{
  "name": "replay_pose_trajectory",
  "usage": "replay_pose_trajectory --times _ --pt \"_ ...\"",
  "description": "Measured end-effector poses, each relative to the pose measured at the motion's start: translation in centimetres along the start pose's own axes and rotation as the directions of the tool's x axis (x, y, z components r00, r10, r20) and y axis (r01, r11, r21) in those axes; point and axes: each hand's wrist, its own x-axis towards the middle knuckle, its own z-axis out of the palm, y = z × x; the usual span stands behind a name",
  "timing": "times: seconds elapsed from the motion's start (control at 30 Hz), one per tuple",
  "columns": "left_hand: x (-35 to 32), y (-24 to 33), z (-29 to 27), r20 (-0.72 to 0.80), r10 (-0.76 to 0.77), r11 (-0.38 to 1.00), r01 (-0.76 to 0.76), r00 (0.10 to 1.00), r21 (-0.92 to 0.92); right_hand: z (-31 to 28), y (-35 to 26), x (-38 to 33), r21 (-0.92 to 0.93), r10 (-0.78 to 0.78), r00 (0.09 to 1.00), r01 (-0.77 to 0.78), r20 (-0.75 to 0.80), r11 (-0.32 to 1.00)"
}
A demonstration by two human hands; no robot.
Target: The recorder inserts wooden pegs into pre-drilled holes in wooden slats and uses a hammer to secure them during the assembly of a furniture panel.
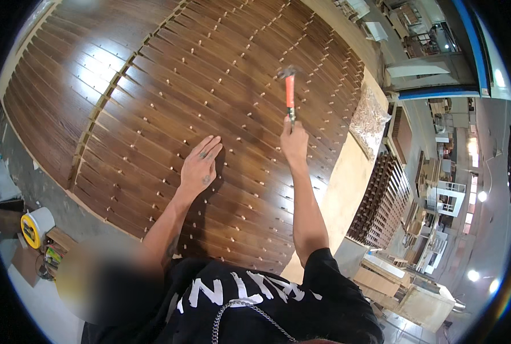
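My right hand (294, 142) is wrapped round the handle of a claw hammer (290, 92), which has a red section below its dark, slightly blurred head. The hammer is held over a wide surface of dark brown wooden boards (152, 135), head pointing away from me. Small pale wooden dowels (238, 139) stand up from the boards in many rows. To the left, my left hand (200, 166) rests on the boards with its fingers stretched out, among the dowels. It appears to hold nothing.
A clear plastic bag of small wooden pieces (371, 117) lies on the pale right border of the work surface. Beyond it stands a stack of brown slats (381, 200). A white bucket with a yellow label (37, 225) is on the floor at the left.
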Motion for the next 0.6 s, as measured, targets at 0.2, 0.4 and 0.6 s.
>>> replay_pose_trajectory --times 0.2,0.4,0.6 --pt "0.4 0.3 0.2 0.034 0.001 1.000 0.000 0.999 -0.006 -0.1 -2.0 -3.6 0.073 0.097 0.992 -0.091 -0.082 0.993" --pt "-0.6 -0.2 0.5 0.011 -0.016 1.000 0.015 1.000 0.016 0.2 -1.2 -3.7 0.047 0.062 0.997 -0.064 0.043 0.997" --pt "0.1 0.2 0.5 0.015 -0.007 1.000 0.007 1.000 -0.006 0.3 -2.4 -6.9 0.057 0.136 0.991 -0.136 0.015 0.989"
